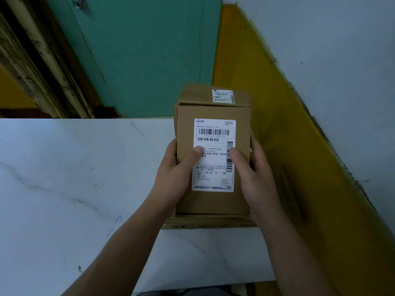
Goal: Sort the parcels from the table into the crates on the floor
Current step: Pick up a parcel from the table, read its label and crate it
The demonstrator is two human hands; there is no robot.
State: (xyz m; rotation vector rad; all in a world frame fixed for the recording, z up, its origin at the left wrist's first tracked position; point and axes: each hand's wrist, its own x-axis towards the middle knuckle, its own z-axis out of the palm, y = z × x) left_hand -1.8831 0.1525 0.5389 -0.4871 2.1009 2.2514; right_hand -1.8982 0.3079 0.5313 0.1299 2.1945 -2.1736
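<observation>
A brown cardboard parcel (213, 201) with a white shipping label marked 520-H16-00-013 is held over the right part of the white marble table (74, 178). My left hand (177, 169) grips its left side, thumb pressed on the label. My right hand (252, 174) grips its right side, thumb on the label's side barcode. Just behind it sits a second cardboard parcel (196, 95) with a small white label. A flat piece of cardboard (205, 226) shows under the held parcel's near edge. No crate is in view.
A green door (139, 56) stands behind the table, with a worn wooden frame (42, 67) to its left. On the right, a yellow band (277, 124) runs along a white wall (342, 60). The table's near edge is at the bottom.
</observation>
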